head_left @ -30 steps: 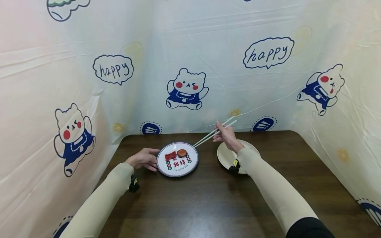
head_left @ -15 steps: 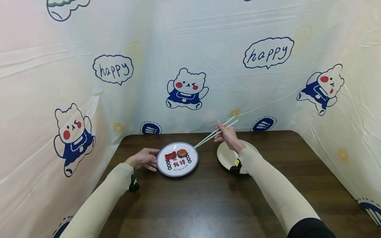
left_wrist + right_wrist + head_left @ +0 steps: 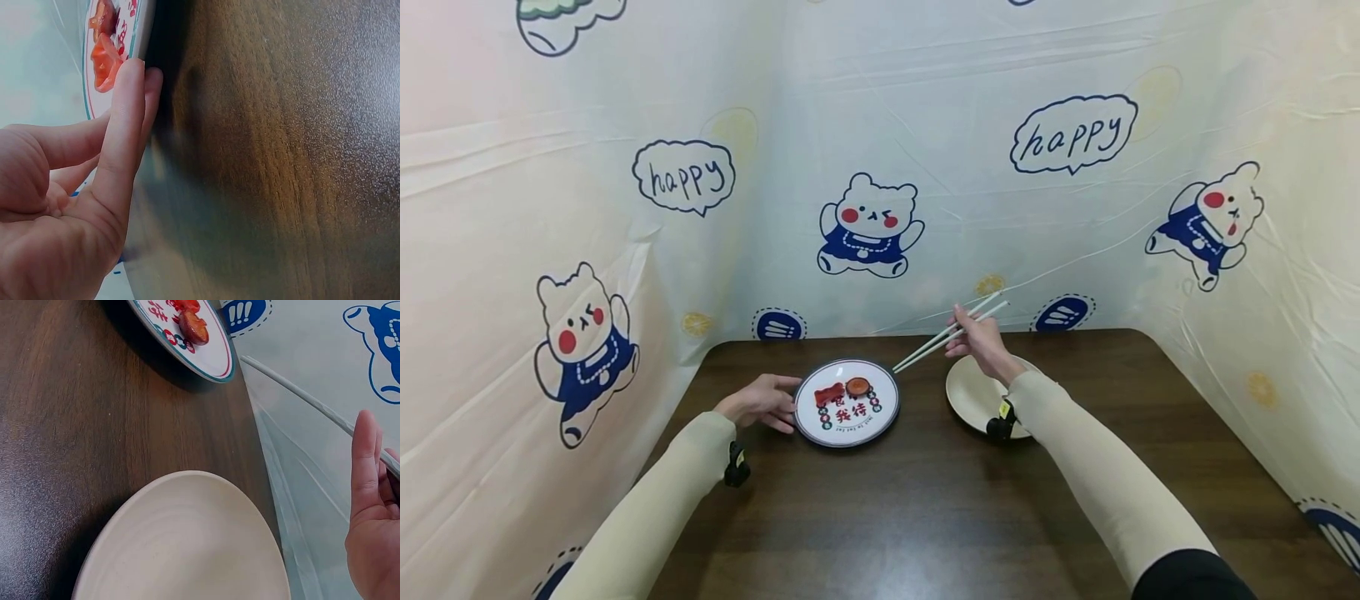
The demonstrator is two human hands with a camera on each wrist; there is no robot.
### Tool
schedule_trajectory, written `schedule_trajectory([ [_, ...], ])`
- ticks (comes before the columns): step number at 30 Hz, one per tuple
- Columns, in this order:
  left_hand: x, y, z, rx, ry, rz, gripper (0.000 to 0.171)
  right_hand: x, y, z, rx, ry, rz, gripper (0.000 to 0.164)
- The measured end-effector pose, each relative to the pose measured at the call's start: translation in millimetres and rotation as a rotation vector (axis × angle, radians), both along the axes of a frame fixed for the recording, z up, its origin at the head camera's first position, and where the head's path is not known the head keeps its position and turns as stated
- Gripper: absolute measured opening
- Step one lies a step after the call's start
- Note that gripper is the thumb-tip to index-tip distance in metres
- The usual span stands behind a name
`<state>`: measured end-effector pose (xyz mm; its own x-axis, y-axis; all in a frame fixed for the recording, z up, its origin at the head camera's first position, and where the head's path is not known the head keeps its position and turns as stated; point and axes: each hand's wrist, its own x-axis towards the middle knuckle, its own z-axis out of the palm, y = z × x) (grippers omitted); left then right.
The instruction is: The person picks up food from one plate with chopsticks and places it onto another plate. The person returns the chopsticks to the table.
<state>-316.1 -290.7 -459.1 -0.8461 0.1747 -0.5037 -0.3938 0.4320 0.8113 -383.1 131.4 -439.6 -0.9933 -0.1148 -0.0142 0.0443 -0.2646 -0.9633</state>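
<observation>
My left hand (image 3: 762, 402) rests its nearly straight fingers against the left rim of a white plate (image 3: 867, 423) with a blue edge and red characters. On that plate lie a wavy red-orange piece (image 3: 829, 393) and a round, glossy brown piece (image 3: 857, 387); both look like food. My right hand (image 3: 981, 340) holds a pair of pale green chopsticks (image 3: 931, 347) near their upper part. Their tips hang just off the white plate's right edge, slightly apart. Below the right hand sits a cream plate (image 3: 194, 537), partly hidden in the head view by the wrist and sleeve.
Both plates stand on a dark brown wooden table (image 3: 880, 517). A pale printed cloth (image 3: 955, 192) with bears and "happy" bubbles rises behind the table and on both sides. Small black devices sit on the left wrist (image 3: 737, 464) and right wrist (image 3: 1001, 421).
My right hand and the chopsticks have drifted slightly right, and the chopstick tips have drawn away from the white plate's rim. The left hand and both food pieces have stayed put.
</observation>
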Motion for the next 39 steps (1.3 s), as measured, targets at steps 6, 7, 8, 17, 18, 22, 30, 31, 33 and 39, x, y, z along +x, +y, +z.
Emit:
schedule_trajectory([
  [6, 0.3, 0.1, -0.9, 0.006, 0.008, 0.007, 0.069, 0.6, 4.4, 0.6, 0.02, 0.021, 0.017, 0.037],
  [7, 0.3, 0.0, -1.0, 0.007, 0.008, 0.005, 0.069, 0.7, 5.0, 0.9, 0.02, 0.021, 0.017, 0.036],
  [8, 0.2, -0.1, -1.1, 0.009, 0.007, 0.003, 0.069, 0.9, 5.6, 1.1, 0.022, 0.022, 0.019, 0.036],
  [17, -1.2, 2.1, 0.8, -0.003, 0.006, 0.002, 0.068, 3.3, 9.2, 1.9, 0.018, 0.016, 0.006, 0.038],
  [18, -1.1, 2.3, 1.0, -0.007, 0.005, 0.003, 0.068, 3.4, 9.4, 1.3, 0.017, 0.014, 0.007, 0.038],
  [22, -0.1, 2.0, 1.4, -0.007, -0.001, 0.006, 0.068, 2.8, 9.3, -1.7, 0.016, 0.011, 0.006, 0.039],
  [30, -2.2, 0.3, -0.7, 0.002, -0.004, 0.011, 0.069, 3.5, 15.1, -0.9, 0.012, -0.007, -0.006, 0.037],
  [31, -2.5, 0.4, -0.9, 0.0, -0.003, 0.012, 0.069, 3.5, 16.2, -0.8, 0.011, -0.004, -0.007, 0.037],
  [33, -3.3, 0.2, -1.8, -0.001, -0.004, 0.021, 0.068, 3.5, 18.7, -1.1, 0.008, 0.006, -0.003, 0.037],
  [39, -2.0, -0.4, -2.7, -0.013, 0.006, 0.016, 0.067, 4.1, 26.5, -6.2, -0.02, 0.016, -0.02, 0.037],
])
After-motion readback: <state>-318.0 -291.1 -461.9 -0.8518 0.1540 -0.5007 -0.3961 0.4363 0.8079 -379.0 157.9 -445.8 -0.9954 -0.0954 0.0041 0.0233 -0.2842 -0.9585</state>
